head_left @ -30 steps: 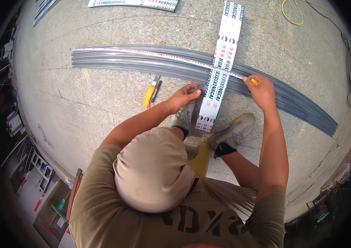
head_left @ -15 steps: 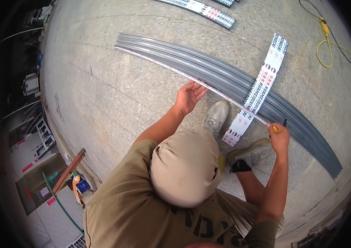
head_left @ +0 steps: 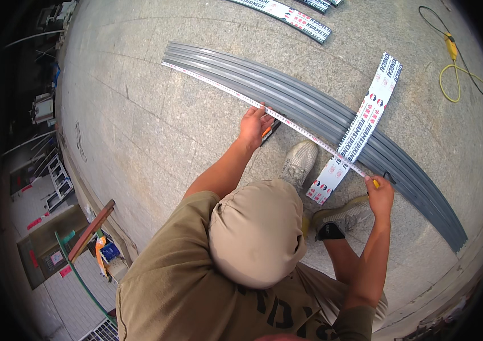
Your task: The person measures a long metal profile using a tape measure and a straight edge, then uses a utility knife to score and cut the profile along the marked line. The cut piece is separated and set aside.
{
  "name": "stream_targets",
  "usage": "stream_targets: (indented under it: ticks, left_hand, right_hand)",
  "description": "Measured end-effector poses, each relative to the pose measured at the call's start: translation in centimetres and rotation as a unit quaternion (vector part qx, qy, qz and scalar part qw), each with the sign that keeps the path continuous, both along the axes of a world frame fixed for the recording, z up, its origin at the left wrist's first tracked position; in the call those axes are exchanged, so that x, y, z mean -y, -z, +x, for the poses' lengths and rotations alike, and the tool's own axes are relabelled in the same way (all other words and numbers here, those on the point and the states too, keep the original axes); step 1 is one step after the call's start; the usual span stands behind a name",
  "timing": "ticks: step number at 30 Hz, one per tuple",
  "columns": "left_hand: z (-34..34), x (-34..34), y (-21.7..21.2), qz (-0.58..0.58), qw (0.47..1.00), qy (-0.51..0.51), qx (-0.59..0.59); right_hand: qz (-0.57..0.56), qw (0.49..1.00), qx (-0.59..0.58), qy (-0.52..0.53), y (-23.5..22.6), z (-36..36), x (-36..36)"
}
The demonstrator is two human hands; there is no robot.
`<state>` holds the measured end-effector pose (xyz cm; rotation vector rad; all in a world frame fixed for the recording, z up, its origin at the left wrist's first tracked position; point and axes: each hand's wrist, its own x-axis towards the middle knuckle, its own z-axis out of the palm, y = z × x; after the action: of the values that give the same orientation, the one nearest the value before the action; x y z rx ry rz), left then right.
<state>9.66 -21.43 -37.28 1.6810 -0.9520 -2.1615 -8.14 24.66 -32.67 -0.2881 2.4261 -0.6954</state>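
A long bundle of grey ribbed metal profiles lies across the concrete floor. Along its near edge runs the white blade of a tape measure, from the far left end of the bundle to my right hand. That hand is closed around the yellow tape case, with a black strap-like loop beside it. My left hand has its fingers curled at the blade, about midway. An orange and black tool shows beside those fingers; whether it is held or lying is unclear. A white printed strip crosses the bundle.
More printed strips lie at the far side. A yellow and black cable lies at the far right. My shoes stand close to the bundle. Racks and a reddish beam are at the left.
My left hand has gone from spread fingers to curled ones at the tape blade, slightly farther left. The orange and black tool has come into sight beside it. My right hand keeps the tape case.
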Motion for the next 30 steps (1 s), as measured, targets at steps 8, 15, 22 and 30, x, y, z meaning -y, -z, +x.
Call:
stream_targets:
  ticks: [8,15,22,30]
  left_hand:
    - [0.5,0.0,0.8,-0.004,1.000,0.001,-0.008]
    - [0.3,-2.0,1.0,0.031,0.996,0.081,0.010]
    - [-1.6,-8.6,-0.2,0.161,0.937,0.309,0.000]
    - [-4.0,-12.9,0.3,0.132,0.856,0.499,0.037]
  right_hand:
    - [0.033,0.999,0.037,0.018,-0.8,-0.6,1.0]
    - [0.063,0.998,0.009,0.011,-2.1,-1.6,1.7]
    - [0.097,0.994,0.048,0.018,-0.8,-2.5,1.7]
    - [0.121,0.990,0.067,0.018,-0.8,-2.8,2.6]
